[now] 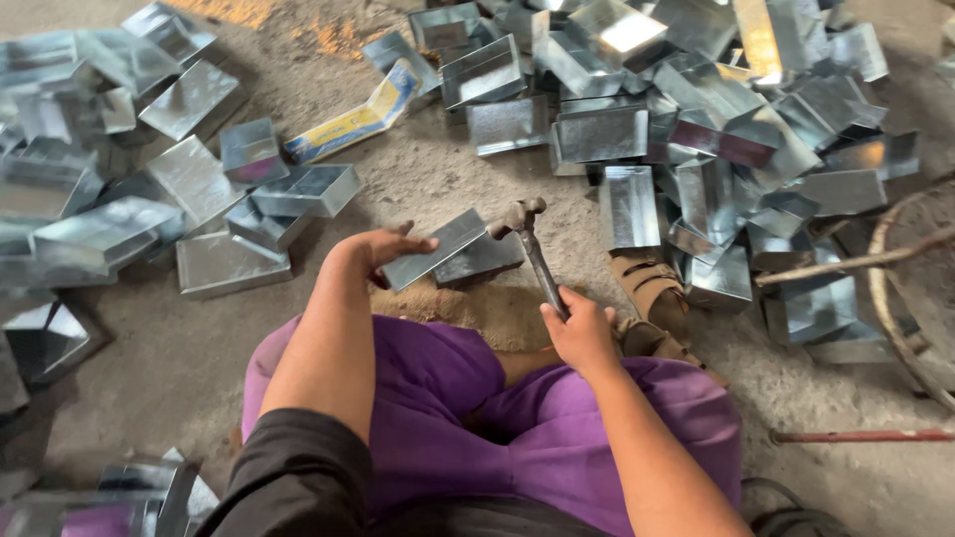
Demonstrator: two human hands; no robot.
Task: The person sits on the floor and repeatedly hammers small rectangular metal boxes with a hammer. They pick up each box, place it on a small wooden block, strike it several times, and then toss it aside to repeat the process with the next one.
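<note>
1. On the dusty concrete floor (468,184), at the far left, a heap of folded sheet-metal boxes (109,189) is lying scattered, with a flattened yellow and blue carton (350,121) resting just beside it.
2. Nearer the middle, the left hand (383,251) is closing its fingers and thumb over the near edge of a flat metal tray (438,249), which is sticking out to the right of the hand and tilting upward.
3. Just right of the tray, the hammer (532,249) is standing almost upright, its head hovering beside the tray's raised corner.
4. The right hand (579,328) is gripping the lower handle in a closed fist, above the purple-clad knee (676,408).
5. Farther right, a larger pile of metal boxes (716,129) is spreading across the floor, beside a sandalled foot (652,293).
</note>
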